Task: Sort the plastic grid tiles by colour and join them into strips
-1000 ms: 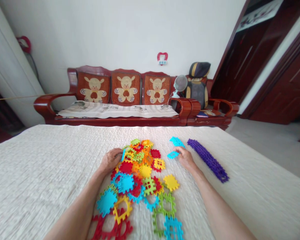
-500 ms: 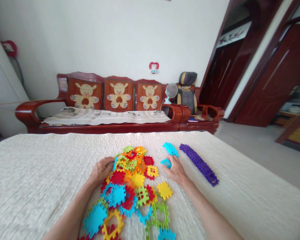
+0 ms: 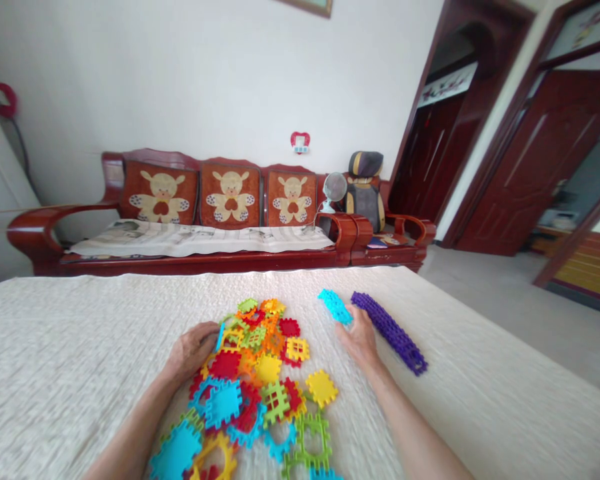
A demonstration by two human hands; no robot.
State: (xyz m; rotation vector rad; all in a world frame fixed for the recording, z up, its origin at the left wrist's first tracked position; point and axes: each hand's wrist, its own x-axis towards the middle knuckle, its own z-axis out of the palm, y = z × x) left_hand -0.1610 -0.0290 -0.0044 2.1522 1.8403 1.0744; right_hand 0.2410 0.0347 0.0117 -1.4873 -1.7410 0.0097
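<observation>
A heap of toothed plastic interlocking tiles [image 3: 268, 368] in red, yellow, orange, green and blue spreads over the middle of the table. At the heap's left side, my left hand [image 3: 193, 350] has its fingers closed on a blue tile [image 3: 220, 337] seen edge-on. To the right of the heap lies a short row of blue tiles [image 3: 334, 305]. My right hand [image 3: 360, 339] is at the near end of that row, thumb and fingers closed about it; the exact contact is partly hidden. Just beyond this hand lies a longer row of purple tiles [image 3: 393, 333].
A pale textured cloth [image 3: 80, 360] covers the table. Behind its far edge stands a red wooden sofa [image 3: 190, 263] with bear cushions, beside a small fan [image 3: 335, 188] and a chair with a massage pad [image 3: 365, 197]. Doors are at the right.
My right hand has moved forward with a blue tile to the near end of the blue row. My left hand stays by the heap. The camera view has shifted slightly.
</observation>
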